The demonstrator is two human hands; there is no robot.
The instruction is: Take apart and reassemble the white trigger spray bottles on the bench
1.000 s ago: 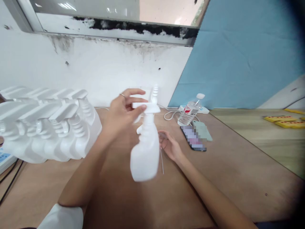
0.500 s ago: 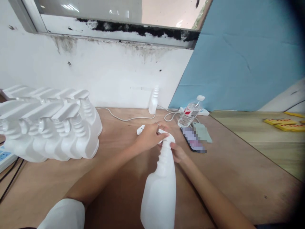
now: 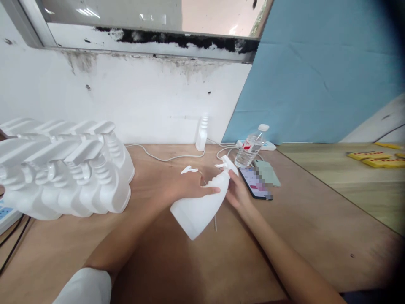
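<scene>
White spray bottle [image 3: 196, 209] tilted above the wooden table [image 3: 300, 219], base toward 7 o'clock, trigger head [image 3: 227, 164] toward 1 o'clock. Left hand [image 3: 185, 188] clamps its shoulder, apparently to steady it. Right hand [image 3: 237, 192] touches the neck, its closure hidden. Assembled bottles [image 3: 95, 177] stand at 9 o'clock.

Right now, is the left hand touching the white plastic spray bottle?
Touching. The head view shows the left hand gripping the tilted white plastic spray bottle at its neck, thumb laid across it.
</scene>
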